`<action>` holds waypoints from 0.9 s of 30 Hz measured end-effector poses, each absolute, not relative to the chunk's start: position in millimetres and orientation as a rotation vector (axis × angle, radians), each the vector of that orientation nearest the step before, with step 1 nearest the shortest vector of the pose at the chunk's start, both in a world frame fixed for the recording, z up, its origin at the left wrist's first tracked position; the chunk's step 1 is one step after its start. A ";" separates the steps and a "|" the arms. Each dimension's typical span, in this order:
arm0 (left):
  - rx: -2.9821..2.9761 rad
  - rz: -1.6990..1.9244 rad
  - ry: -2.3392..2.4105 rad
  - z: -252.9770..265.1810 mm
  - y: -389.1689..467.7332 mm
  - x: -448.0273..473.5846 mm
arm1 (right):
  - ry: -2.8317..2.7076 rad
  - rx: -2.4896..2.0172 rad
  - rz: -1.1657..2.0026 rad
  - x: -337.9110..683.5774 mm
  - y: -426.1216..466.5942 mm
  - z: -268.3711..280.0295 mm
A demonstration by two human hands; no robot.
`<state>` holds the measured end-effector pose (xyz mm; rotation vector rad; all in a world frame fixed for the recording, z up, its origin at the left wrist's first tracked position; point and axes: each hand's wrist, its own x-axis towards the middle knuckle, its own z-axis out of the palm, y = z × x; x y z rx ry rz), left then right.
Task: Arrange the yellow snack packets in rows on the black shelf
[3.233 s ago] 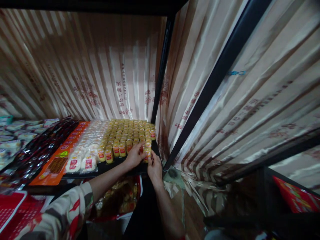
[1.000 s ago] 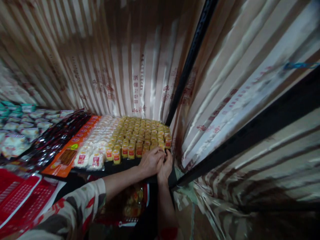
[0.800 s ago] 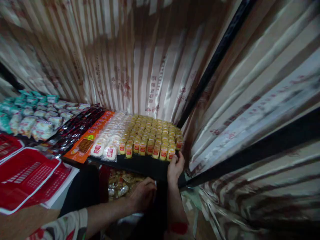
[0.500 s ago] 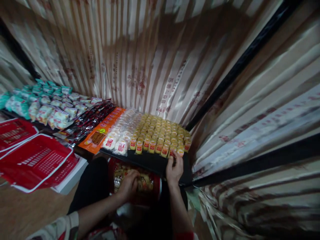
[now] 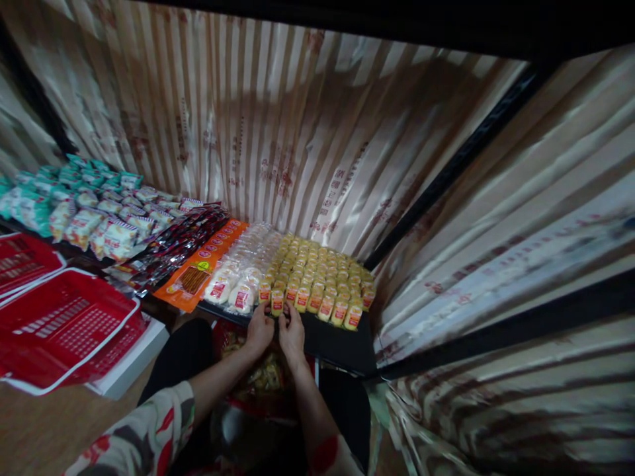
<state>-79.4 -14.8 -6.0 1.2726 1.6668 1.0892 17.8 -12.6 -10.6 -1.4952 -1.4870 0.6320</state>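
Rows of small yellow snack packs (image 5: 315,301) with red-and-white labels stand on a black shelf (image 5: 337,347). My left hand (image 5: 260,329) and my right hand (image 5: 292,334) meet at the front row, fingertips bent in on either side of one yellow snack pack (image 5: 276,302). Both hands' fingers are closed around its lower part, which they partly hide. Below my wrists, a red container (image 5: 270,373) in my lap holds more wrapped yellow packs, partly covered by my forearms.
Left of the yellow packs lie white wrapped packs (image 5: 243,297), an orange bag (image 5: 191,281), dark shiny packets (image 5: 173,241), white bags (image 5: 114,235) and teal bags (image 5: 37,208). Red carrier bags (image 5: 74,330) lean at lower left. Black posts (image 5: 446,172) and pleated printed sheeting (image 5: 297,132) surround the shelf.
My right hand has moved left from the right end of the front row. My left hand has risen out of the red container to the same pack.
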 end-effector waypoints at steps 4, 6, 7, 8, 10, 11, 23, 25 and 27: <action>1.332 1.049 1.632 -1.1 -20.4 -75.9 | -1.397 -1.463 0.651 22.6 -19.0 -6.9; 1.362 1.018 1.632 3.2 -21.8 -72.4 | -1.363 -1.461 0.661 27.2 -22.0 -7.1; 1.376 1.001 1.632 5.7 -22.1 -70.6 | -1.348 -1.457 0.670 30.1 -23.4 -7.6; 1.393 0.985 1.625 8.5 -22.1 -68.9 | -1.328 -1.451 0.676 33.3 -24.8 -8.3; 1.434 0.966 1.602 14.5 -21.4 -65.5 | -1.278 -1.434 0.683 40.3 -27.9 -9.4; 1.459 0.967 1.593 17.7 -20.6 -63.7 | -1.250 -1.425 0.684 43.9 -29.8 -9.5; 1.624 0.976 1.456 48.7 -3.8 -12.0 | -1.099 -1.323 0.648 88.1 -47.9 12.3; 1.622 0.992 1.386 51.2 -2.5 0.2 | -1.117 -1.346 0.607 98.9 -49.4 13.9; 1.606 0.990 1.335 53.1 0.3 13.2 | -1.108 -1.397 0.506 110.4 -50.3 14.4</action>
